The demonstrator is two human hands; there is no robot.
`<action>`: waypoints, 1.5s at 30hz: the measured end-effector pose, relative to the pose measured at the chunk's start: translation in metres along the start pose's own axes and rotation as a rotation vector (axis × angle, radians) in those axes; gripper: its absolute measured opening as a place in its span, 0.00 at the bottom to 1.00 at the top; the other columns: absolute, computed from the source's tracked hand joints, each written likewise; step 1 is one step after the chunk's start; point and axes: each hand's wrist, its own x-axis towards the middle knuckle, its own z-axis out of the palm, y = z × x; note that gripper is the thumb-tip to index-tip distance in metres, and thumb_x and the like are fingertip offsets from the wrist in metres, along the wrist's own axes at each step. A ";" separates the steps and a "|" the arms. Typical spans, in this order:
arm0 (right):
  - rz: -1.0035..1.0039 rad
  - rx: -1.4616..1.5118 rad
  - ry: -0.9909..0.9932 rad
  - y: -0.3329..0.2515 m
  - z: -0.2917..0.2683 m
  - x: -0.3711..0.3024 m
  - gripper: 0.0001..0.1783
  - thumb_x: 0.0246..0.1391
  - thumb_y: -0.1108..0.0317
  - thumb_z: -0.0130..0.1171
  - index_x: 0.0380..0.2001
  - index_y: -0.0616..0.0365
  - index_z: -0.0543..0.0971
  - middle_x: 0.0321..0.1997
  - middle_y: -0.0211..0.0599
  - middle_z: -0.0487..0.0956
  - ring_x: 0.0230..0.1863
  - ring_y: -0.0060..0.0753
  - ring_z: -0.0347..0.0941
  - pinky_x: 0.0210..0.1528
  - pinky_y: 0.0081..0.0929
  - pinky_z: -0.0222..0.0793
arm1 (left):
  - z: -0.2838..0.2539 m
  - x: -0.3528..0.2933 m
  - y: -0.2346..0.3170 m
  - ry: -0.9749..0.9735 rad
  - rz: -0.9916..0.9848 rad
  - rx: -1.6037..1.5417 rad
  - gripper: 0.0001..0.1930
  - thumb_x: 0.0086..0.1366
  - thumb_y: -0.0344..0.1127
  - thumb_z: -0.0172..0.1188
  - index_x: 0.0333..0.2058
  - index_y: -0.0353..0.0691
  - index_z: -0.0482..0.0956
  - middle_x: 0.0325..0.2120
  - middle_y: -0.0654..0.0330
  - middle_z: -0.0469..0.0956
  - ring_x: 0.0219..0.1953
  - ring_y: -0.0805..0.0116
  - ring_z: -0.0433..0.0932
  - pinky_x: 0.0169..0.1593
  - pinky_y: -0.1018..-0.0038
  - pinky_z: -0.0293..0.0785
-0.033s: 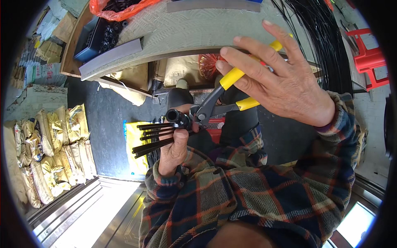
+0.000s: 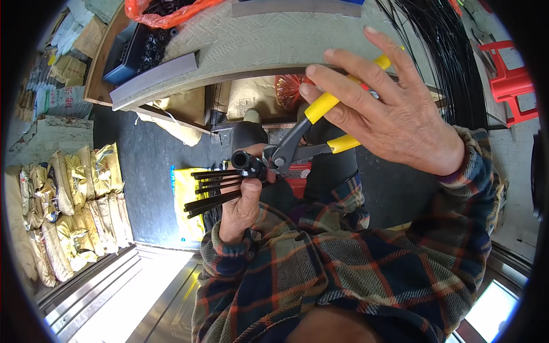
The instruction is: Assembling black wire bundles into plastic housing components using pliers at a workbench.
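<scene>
My left hand is closed round a bundle of thin black rods whose ends stick out to the left. At its top sits a black tubular fitting with an open round mouth. Long pliers with yellow handle grips have their dark jaws against the right side of the fitting. My right hand is on the upper yellow grip, its fingers stretched out along and over it. The lower yellow grip runs beneath the palm, and the handles stand apart. What exactly lies between the jaws is hidden.
A workbench crosses ahead, with a dark parts bin and an orange-red bag at its left. Long black rods lie at the right, near red stools. Packed sacks line the left wall.
</scene>
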 end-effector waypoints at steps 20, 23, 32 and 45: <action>0.464 0.552 -0.102 -0.011 0.085 -0.017 0.26 0.37 0.78 0.55 0.45 0.51 0.73 0.43 0.40 0.67 0.44 0.44 0.68 0.42 0.35 0.66 | -0.017 0.012 -0.012 0.165 0.156 0.016 0.35 0.60 0.65 0.39 0.42 0.31 0.66 0.20 0.60 0.63 0.24 0.70 0.62 0.33 0.73 0.61; 0.545 0.190 -0.307 0.041 0.122 -0.002 0.29 0.34 0.78 0.56 0.47 0.51 0.71 0.46 0.38 0.67 0.49 0.42 0.66 0.47 0.37 0.65 | -0.005 0.014 -0.015 0.147 0.153 0.005 0.35 0.60 0.66 0.38 0.41 0.31 0.66 0.20 0.60 0.63 0.24 0.70 0.62 0.33 0.72 0.62; 0.575 0.429 -0.082 0.059 0.137 -0.018 0.29 0.37 0.80 0.54 0.49 0.57 0.69 0.54 0.44 0.64 0.56 0.46 0.61 0.58 0.41 0.55 | -0.022 0.013 -0.025 0.185 0.238 -0.046 0.33 0.65 0.59 0.33 0.41 0.28 0.68 0.21 0.58 0.69 0.25 0.71 0.67 0.33 0.75 0.66; 0.133 0.419 -0.100 -0.030 0.024 0.004 0.15 0.44 0.71 0.53 0.39 0.56 0.76 0.58 0.34 0.63 0.58 0.34 0.60 0.64 0.54 0.43 | -0.020 0.013 -0.013 0.024 0.167 0.047 0.38 0.60 0.66 0.37 0.44 0.30 0.70 0.28 0.61 0.71 0.26 0.76 0.68 0.32 0.78 0.65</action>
